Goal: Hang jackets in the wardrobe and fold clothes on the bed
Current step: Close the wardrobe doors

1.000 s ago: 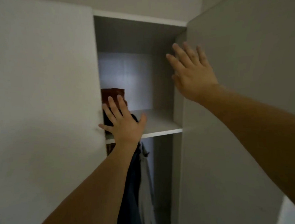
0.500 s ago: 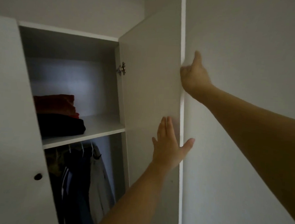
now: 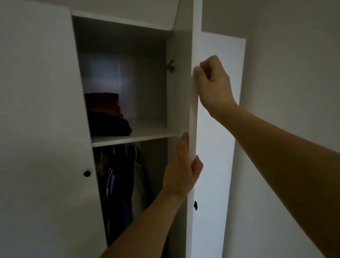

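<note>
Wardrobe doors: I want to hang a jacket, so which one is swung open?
The right door, seen edge-on, with both hands on its edge: left hand low, right hand higher. The left door faces the camera.

We find nothing to read here: no lettering, label, brand, number or sign shows on the wardrobe doors (image 3: 216,115), on the folded clothes (image 3: 107,116) on the shelf (image 3: 145,134), or on the hanging garments (image 3: 120,185) below.
</note>
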The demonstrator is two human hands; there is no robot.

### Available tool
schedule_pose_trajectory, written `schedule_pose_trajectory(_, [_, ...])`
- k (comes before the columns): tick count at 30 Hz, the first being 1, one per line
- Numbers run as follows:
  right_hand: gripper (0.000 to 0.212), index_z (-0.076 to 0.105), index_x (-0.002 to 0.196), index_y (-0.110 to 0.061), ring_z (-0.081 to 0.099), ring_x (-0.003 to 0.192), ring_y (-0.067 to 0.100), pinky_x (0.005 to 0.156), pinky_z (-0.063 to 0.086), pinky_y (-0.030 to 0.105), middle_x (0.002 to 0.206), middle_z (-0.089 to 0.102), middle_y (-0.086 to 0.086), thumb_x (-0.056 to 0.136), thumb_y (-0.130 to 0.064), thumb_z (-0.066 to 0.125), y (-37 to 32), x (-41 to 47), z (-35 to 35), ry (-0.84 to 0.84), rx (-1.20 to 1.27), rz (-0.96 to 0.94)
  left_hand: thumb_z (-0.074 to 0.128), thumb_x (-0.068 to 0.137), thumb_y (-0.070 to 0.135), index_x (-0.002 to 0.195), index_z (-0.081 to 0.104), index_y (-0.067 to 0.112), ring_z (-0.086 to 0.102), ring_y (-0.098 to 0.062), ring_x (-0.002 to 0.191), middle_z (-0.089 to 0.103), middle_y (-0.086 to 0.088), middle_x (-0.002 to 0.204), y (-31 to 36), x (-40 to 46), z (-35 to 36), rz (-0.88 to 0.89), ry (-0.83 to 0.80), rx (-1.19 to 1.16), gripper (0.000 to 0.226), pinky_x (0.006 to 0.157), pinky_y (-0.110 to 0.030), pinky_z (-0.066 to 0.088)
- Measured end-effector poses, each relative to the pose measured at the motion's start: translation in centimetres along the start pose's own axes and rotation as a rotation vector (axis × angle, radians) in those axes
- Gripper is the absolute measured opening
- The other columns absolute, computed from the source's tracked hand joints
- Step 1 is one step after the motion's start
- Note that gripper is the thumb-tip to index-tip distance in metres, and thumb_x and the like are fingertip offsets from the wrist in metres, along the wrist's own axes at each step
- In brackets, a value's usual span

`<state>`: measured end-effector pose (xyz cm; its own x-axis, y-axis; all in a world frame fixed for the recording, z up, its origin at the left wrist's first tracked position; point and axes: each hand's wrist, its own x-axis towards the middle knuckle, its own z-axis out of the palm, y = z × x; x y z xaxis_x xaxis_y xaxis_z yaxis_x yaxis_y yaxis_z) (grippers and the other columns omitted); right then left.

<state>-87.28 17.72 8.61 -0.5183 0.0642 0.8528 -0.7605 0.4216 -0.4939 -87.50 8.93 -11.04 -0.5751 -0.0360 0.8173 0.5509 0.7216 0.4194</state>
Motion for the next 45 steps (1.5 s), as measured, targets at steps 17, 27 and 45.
schedule_pose_trajectory(17, [0.074,-0.005,0.154,-0.026,0.006,0.149,0.021,0.119,0.017,0.038,0.161,-0.014,-0.004,0.099,-0.024,0.046,1.5,-2.1,22.1,-0.696,-0.462,-0.356,0.043,0.102,0.023,0.152,0.011,-0.001,0.025,-0.026,0.145,0.021,-0.017,0.158,-19.9,2.4,-15.5,-0.08,0.146,0.694,0.064,0.114,-0.039,0.034])
schedule_pose_trajectory(27, [0.126,-0.031,0.145,-0.022,-0.024,0.144,0.03,0.119,0.0,0.049,0.155,-0.033,0.007,0.077,-0.057,0.069,5.4,-2.8,29.7,-0.609,-0.796,-0.418,0.036,0.1,0.048,0.156,-0.001,0.018,-0.002,-0.031,0.149,-0.004,-0.013,0.162,-26.9,5.1,-18.0,-0.004,-0.014,1.071,0.073,0.11,-0.072,0.005])
schedule_pose_trajectory(45, [0.126,-0.035,0.142,-0.022,-0.033,0.14,0.03,0.117,-0.009,0.05,0.149,-0.042,0.006,0.077,-0.06,0.066,9.5,0.1,36.7,-0.634,-0.798,-0.443,0.038,0.083,0.076,0.153,-0.016,0.021,-0.021,-0.037,0.145,-0.025,-0.001,0.159,-34.3,9.4,-18.0,-0.066,-0.175,1.149,0.104,0.094,-0.085,0.0])
